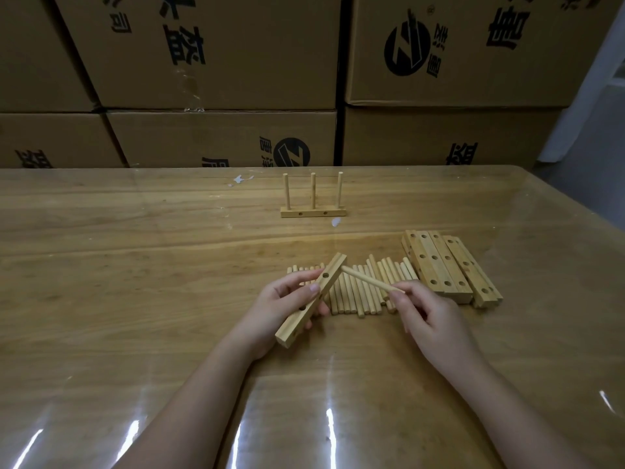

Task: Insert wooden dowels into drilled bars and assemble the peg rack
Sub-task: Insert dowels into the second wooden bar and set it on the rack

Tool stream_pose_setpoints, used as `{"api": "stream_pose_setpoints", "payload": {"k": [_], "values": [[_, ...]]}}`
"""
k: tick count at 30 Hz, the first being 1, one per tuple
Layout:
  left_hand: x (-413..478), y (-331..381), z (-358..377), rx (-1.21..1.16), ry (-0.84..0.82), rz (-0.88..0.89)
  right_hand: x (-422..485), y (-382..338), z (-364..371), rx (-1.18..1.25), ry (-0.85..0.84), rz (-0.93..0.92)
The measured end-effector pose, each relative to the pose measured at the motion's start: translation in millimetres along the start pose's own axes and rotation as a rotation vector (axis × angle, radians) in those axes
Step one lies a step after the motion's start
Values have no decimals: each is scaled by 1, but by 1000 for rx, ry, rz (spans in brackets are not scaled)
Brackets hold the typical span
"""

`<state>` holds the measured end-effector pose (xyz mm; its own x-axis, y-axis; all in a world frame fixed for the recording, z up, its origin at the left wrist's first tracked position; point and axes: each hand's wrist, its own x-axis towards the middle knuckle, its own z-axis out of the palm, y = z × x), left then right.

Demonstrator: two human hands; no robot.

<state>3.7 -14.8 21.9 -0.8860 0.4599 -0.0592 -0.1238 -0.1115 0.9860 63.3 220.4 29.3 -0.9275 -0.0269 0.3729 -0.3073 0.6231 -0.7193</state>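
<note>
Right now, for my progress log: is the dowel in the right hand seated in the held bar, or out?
Out. The dowel points at the bar near its far end; visible holes are empty.

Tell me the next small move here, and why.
Probably move the dowel, pinched in the right hand, tip-first to the upper hole of the bar the left hand holds: its tip sits beside the bar's edge, no hole filled yet.

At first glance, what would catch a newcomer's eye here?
In the middle, the left hand grips a drilled bar while the right hand pinches a dowel pointed at it. Behind lie loose dowels and, to their right, stacked bars; farther back stands a rack with three upright pegs.
</note>
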Motion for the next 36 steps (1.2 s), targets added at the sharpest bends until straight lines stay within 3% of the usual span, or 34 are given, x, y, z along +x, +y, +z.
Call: {"api": "stream_pose_setpoints", "payload": {"k": [7, 15, 23, 31, 36], "values": [[1, -2, 1, 45, -6, -4, 0, 7, 2, -181, -9, -26], [-2, -1, 3, 185, -169, -35, -2, 7, 18, -252, -212, 4], [1, -1, 6, 266, -228, -55, -1, 6, 19, -289, -166, 1], [-1, -1, 12, 278, -251, -6, -1, -3, 22, 49, -74, 144], [0, -3, 21, 334, -270, 17, -2, -4, 23, 76, -15, 125]]}}
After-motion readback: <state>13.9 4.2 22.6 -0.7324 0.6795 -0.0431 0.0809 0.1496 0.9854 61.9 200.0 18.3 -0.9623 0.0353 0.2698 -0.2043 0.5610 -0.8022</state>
